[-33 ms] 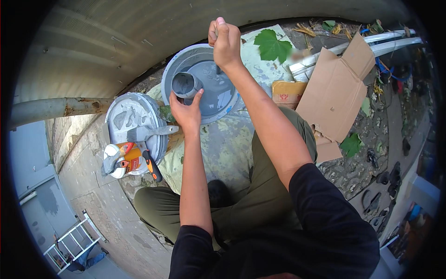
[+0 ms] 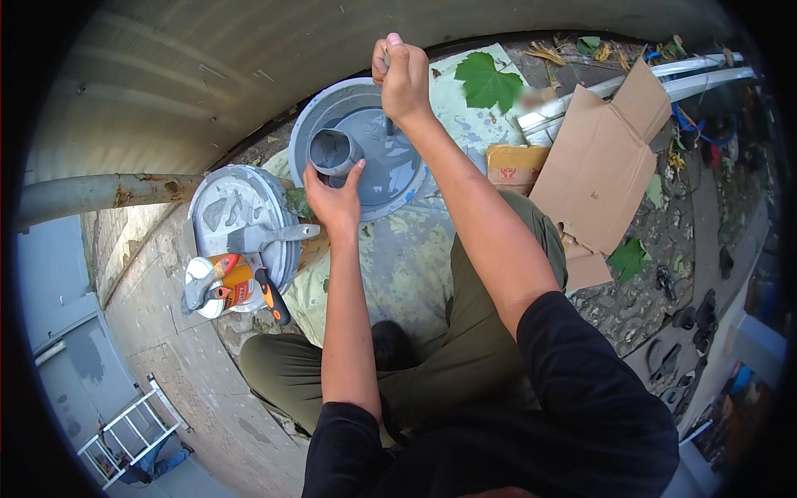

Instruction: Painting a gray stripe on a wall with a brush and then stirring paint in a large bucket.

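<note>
A grey plastic bucket point(image 2: 300, 116) with grey paint point(image 2: 386, 178) inside stands in front of me. My left hand point(image 2: 336, 203) is wrapped round a grey-coated cup point(image 2: 334, 176) at the bucket's left side, tilted so that its open mouth shows grey inside. Over the far rim, my right hand point(image 2: 404, 79) is closed in a fist round a stick point(image 2: 389, 126). The stick's lower part shows below the hand, reaching toward the paint; most of it is hidden by the fingers.
Left of the bucket, a paint-smeared lid point(image 2: 237, 195) bears a wide brush point(image 2: 278, 234), a white-and-orange container point(image 2: 232, 286) and an orange-black handle point(image 2: 271, 296). Cardboard point(image 2: 591, 166) and white rails point(image 2: 697, 70) lie right. A corrugated wall point(image 2: 207, 83) rises beyond; a pipe point(image 2: 108, 197) runs left.
The cup in my left hand has shifted very slightly to the right. My right hand and the bucket look the same.
</note>
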`<act>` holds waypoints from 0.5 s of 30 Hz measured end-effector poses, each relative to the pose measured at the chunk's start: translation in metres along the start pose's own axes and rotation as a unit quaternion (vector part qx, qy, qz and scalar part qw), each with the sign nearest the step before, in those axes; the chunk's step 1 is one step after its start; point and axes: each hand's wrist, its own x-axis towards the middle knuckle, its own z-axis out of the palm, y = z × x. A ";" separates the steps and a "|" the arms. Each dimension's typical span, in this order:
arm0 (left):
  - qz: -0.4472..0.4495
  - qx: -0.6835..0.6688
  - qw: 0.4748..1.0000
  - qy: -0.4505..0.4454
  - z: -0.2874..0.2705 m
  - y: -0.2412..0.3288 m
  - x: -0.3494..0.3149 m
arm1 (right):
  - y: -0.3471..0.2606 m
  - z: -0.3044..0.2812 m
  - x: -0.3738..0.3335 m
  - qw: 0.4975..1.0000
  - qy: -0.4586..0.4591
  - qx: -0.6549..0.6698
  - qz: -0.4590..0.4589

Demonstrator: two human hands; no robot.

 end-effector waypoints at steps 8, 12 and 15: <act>-0.010 0.065 0.998 -0.019 -0.001 -0.004 -0.005 | 0.034 0.003 -0.016 0.997 -0.021 -0.041 0.065; -0.032 0.065 0.997 -0.014 -0.004 -0.005 -0.003 | 0.039 0.009 -0.023 0.996 -0.033 -0.063 0.062; -0.046 0.084 0.995 -0.008 -0.006 -0.005 -0.002 | 0.043 0.011 -0.024 0.995 -0.037 -0.081 0.046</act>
